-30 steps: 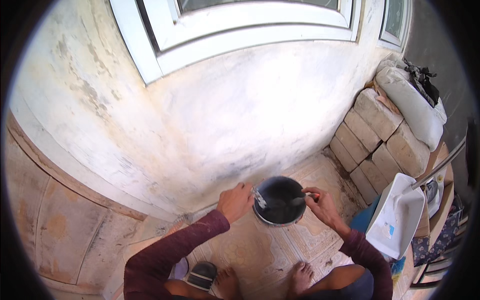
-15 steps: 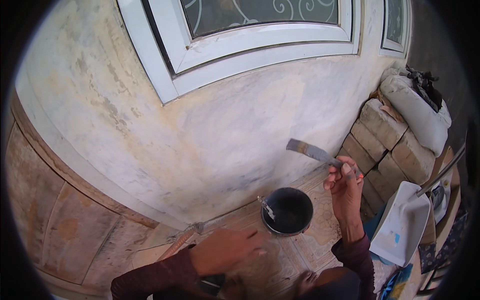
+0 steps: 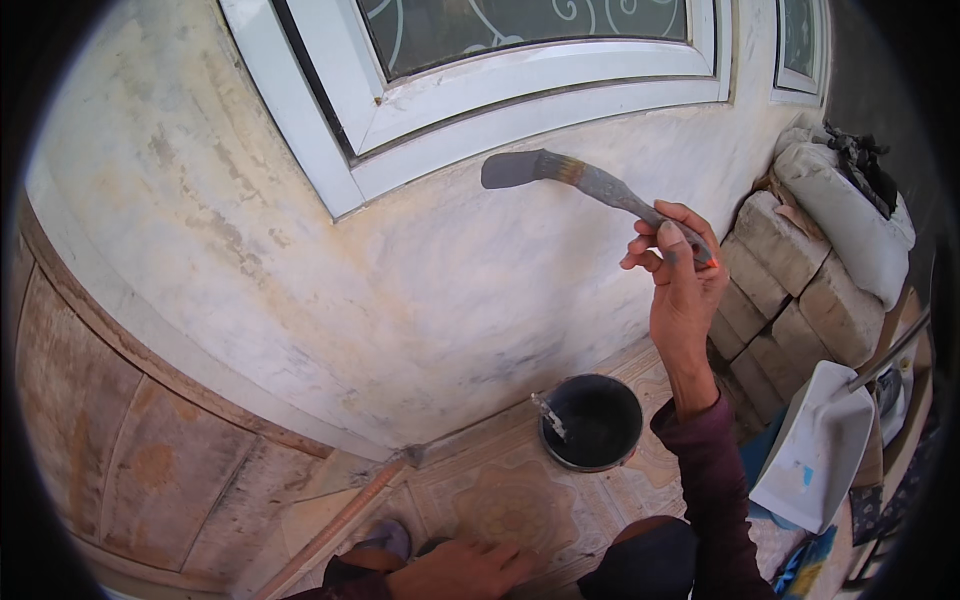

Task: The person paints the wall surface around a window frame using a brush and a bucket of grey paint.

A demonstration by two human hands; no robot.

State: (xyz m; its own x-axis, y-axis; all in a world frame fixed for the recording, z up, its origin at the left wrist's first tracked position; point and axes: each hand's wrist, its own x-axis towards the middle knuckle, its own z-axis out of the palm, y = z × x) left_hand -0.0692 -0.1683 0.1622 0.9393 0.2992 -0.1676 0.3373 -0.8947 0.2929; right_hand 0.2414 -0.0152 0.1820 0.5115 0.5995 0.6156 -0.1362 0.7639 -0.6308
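Observation:
My right hand (image 3: 686, 285) holds a long-handled paintbrush (image 3: 602, 187) raised in front of the stained white wall (image 3: 420, 290), just below the window frame (image 3: 530, 92); its wide bristles are grey and point left. Low at the bottom edge, my left hand (image 3: 470, 566) is empty with loosely spread fingers, beside my bent knee. A black bucket (image 3: 605, 430) of dark contents stands on the tiled floor against the wall, with a whitish-crusted piece (image 3: 550, 418) at its left rim.
Stacked pale blocks (image 3: 830, 310) with a white sack (image 3: 840, 210) on top fill the right corner. Before them are a white long-handled dustpan (image 3: 810, 440) and cardboard (image 3: 910, 420). A worn wooden panel (image 3: 120, 420) lies at left, with a second window (image 3: 798, 50) at upper right.
My right hand has lifted the brush out of the bucket, up toward the window. My left hand has let go at the bucket and dropped to the lower edge.

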